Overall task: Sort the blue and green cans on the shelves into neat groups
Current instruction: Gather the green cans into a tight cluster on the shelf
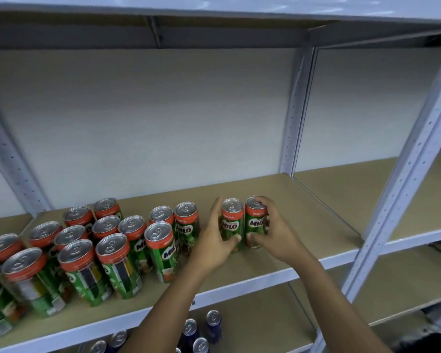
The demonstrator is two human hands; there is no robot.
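Holding two green cans (pixel 243 224) side by side, left hand (pixel 215 242) and right hand (pixel 273 231) each kept a curled grip, best slid together toward the green group (pixel 107 245).

Two green cans stand upright side by side on the middle shelf (pixel 278 261), touching or nearly so. The left hand (pixel 215 242) cups the left green can (pixel 232 224), thumb across its front. The right hand (pixel 274 231) grips the right green can (pixel 255 221), fingers (pixel 261 201) curled over its rim. A cluster of green cans (pixel 87 253) stands to the left. Blue cans (pixel 204 332) stand on the shelf below.
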